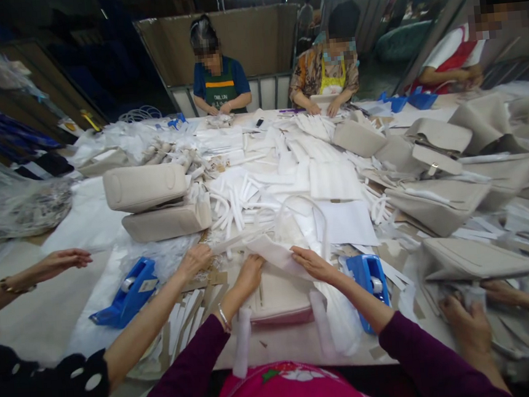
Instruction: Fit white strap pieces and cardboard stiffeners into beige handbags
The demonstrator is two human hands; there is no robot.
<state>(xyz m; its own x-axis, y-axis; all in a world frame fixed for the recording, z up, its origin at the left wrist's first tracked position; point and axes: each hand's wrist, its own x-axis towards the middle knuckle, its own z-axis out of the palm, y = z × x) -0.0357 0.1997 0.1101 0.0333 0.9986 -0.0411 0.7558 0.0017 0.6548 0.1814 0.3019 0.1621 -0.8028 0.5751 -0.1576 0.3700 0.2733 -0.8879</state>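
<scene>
A beige handbag point(284, 292) lies in front of me at the table's near side, with foam-wrapped strips point(322, 323) hanging at its sides. Across its top is a white sheet point(273, 253). My left hand point(251, 274) has its fingers curled at the sheet's left edge, over the bag. At the right edge, my right hand point(313, 263) pinches the same sheet between thumb and fingers. Behind the sheet stands a pale looped handle point(299, 201).
Blue tape dispensers sit left point(127, 294) and right point(369, 285). A co-worker's arms point(151, 307) reach in from the left, one hand near the sheet. Another person's hands point(469, 319) work at right. Stacked bags point(145, 187) and more bags point(441, 201) lie around; people sit opposite.
</scene>
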